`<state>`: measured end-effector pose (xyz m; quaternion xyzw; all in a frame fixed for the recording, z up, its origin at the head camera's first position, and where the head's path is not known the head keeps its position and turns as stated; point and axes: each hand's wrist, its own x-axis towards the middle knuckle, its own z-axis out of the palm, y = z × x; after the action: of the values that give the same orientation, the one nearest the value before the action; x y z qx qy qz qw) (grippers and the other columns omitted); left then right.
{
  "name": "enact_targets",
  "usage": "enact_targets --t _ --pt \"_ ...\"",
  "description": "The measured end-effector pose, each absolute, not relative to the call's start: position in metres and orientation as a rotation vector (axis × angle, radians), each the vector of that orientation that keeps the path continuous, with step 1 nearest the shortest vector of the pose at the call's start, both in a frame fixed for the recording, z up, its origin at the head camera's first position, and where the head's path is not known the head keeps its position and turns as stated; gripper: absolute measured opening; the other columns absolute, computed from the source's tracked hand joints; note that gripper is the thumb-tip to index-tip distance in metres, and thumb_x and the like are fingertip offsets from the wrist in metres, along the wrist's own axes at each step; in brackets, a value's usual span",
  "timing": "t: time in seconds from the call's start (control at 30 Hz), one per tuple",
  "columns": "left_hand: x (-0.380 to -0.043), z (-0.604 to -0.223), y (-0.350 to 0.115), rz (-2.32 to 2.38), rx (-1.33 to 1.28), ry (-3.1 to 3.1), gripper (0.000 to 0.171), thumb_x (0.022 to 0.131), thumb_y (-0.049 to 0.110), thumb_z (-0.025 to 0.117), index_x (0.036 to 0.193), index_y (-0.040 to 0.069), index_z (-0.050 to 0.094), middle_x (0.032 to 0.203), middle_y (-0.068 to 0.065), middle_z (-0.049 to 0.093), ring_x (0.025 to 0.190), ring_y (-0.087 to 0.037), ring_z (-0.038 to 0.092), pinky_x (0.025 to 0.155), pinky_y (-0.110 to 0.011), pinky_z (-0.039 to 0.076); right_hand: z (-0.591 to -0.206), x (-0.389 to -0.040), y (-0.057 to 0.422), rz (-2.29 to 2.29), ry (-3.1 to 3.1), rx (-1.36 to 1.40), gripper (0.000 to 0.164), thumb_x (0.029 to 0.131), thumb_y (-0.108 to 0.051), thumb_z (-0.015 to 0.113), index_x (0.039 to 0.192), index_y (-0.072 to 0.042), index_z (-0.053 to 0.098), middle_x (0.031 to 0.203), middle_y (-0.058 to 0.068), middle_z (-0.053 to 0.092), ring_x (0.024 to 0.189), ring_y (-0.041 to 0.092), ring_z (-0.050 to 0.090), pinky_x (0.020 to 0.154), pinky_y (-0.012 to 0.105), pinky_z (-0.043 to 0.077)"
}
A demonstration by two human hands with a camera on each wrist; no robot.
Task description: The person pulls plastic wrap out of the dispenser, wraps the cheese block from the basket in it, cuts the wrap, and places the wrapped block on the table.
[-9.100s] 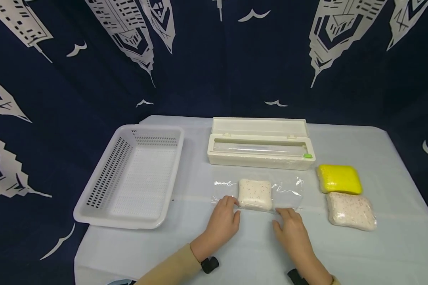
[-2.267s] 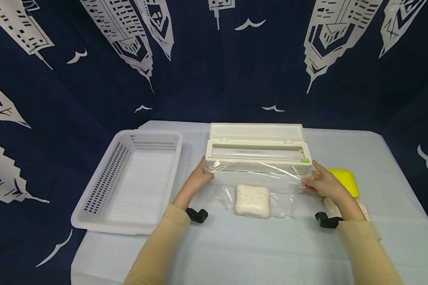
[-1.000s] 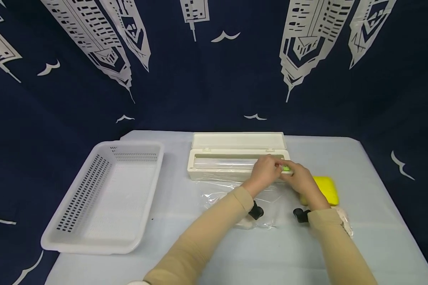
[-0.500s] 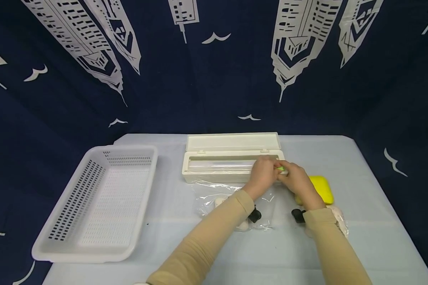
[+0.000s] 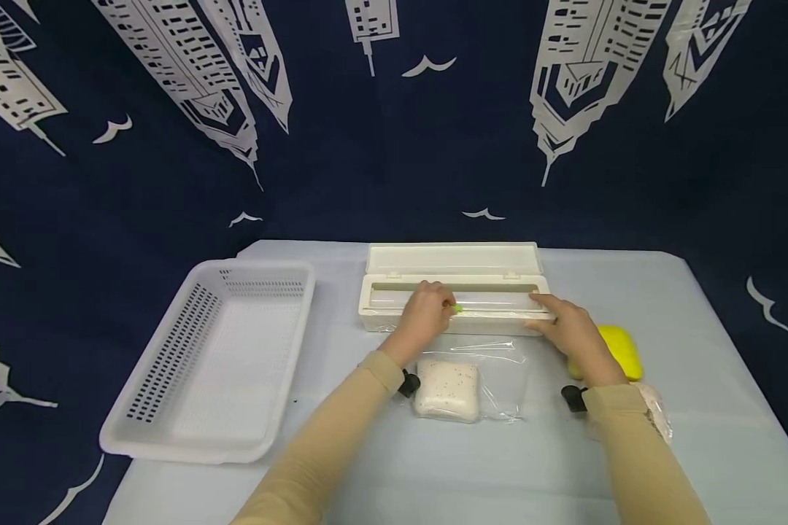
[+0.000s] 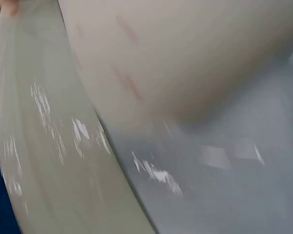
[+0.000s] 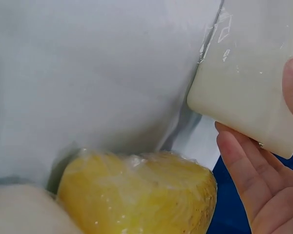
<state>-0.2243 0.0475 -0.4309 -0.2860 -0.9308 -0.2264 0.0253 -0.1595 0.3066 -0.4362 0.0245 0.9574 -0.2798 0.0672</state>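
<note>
A cream cling film dispenser (image 5: 492, 326) stands with its lid raised and a clear roll inside. My left hand (image 5: 423, 315) pinches the small green cutter slider (image 5: 457, 308) near the middle of its front edge. At the right end, my right hand (image 5: 568, 328) grips the box; in the right wrist view its thumb and fingers lie on either side of the dispenser's corner. Before the box, a sheet of cling film (image 5: 504, 373) lies on the table around a pale speckled block (image 5: 448, 390). The left wrist view shows this block blurred and close.
A white perforated basket (image 5: 289, 364) stands on the left. Beyond my right hand sit a film-wrapped yellow block (image 5: 620, 351) and a wrapped pale speckled block (image 5: 658, 412), partly hidden by my sleeve. A dark blue printed cloth (image 5: 381, 160) hangs behind the table.
After both hands held the film at the dispenser, they met at its right end. My left hand has since drawn the green slider leftward to mid-box, while my right hand stayed at the right end.
</note>
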Motion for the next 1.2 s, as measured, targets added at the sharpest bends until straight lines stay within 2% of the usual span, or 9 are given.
enact_targets --t 0.2,0.33,0.53,0.73,0.93,1.03,1.2 --pt "-0.232 -0.432 -0.022 -0.716 -0.697 -2.918 0.007 0.089 0.013 0.073 0.095 0.008 0.073 0.094 -0.002 0.068 0.091 -0.018 0.056 0.081 -0.026 0.049 -0.434 -0.160 0.304 -0.825 2.866 0.074 0.075 0.092 -0.041 0.067 0.151 -0.005 0.036 0.148 0.034 0.036 0.135 0.055 0.034 0.107 0.065 0.033" --pt "-0.235 -0.432 -0.044 -0.702 -0.666 -2.924 0.008 0.088 0.012 0.073 0.094 0.007 0.072 0.095 -0.004 0.069 0.091 -0.020 0.055 0.082 -0.030 0.048 -0.437 -0.159 0.306 -0.822 2.865 0.089 0.076 0.091 -0.040 0.068 0.150 -0.005 0.036 0.147 0.035 0.036 0.134 0.055 0.035 0.106 0.065 0.034" --pt "-0.235 -0.424 -0.074 -0.655 -0.438 -2.991 0.006 0.087 0.009 0.073 0.092 0.006 0.071 0.091 -0.006 0.068 0.087 -0.022 0.055 0.079 -0.032 0.049 -0.439 -0.160 0.305 -0.807 2.872 0.102 0.075 0.090 -0.037 0.069 0.150 -0.006 0.037 0.147 0.034 0.038 0.134 0.054 0.036 0.107 0.064 0.034" --pt "-0.229 -0.421 -0.079 -0.751 -0.383 -2.982 0.008 0.089 0.006 0.071 0.096 0.002 0.069 0.093 -0.011 0.068 0.087 -0.026 0.059 0.078 -0.036 0.052 -0.437 -0.160 0.306 -0.807 2.864 0.091 0.074 0.092 -0.037 0.067 0.151 -0.006 0.035 0.148 0.034 0.037 0.134 0.055 0.035 0.107 0.065 0.034" --pt "-0.215 -0.442 -0.068 -1.227 0.051 -2.825 0.020 0.089 0.009 0.072 0.100 0.000 0.058 0.090 -0.013 0.062 0.082 -0.026 0.060 0.072 -0.036 0.049 -0.437 -0.158 0.307 -0.820 2.852 0.111 0.074 0.094 -0.039 0.065 0.152 -0.007 0.032 0.147 0.037 0.035 0.134 0.056 0.033 0.107 0.067 0.031" --pt "-0.206 -0.456 -0.061 -1.455 0.245 -2.667 0.024 0.088 0.012 0.072 0.096 0.001 0.052 0.088 -0.013 0.063 0.082 -0.027 0.062 0.069 -0.033 0.050 -0.438 -0.155 0.306 -0.864 2.857 0.124 0.075 0.094 -0.038 0.065 0.153 -0.008 0.030 0.146 0.038 0.033 0.133 0.056 0.034 0.107 0.067 0.031" --pt "-0.199 -0.468 -0.054 -1.654 0.411 -2.523 0.030 0.087 0.017 0.073 0.095 0.004 0.048 0.090 -0.017 0.070 0.084 -0.030 0.067 0.065 -0.029 0.049 -0.438 -0.148 0.301 -1.006 2.876 0.164 0.083 0.093 -0.035 0.069 0.156 -0.007 0.023 0.150 0.037 0.024 0.130 0.053 0.038 0.104 0.067 0.034"
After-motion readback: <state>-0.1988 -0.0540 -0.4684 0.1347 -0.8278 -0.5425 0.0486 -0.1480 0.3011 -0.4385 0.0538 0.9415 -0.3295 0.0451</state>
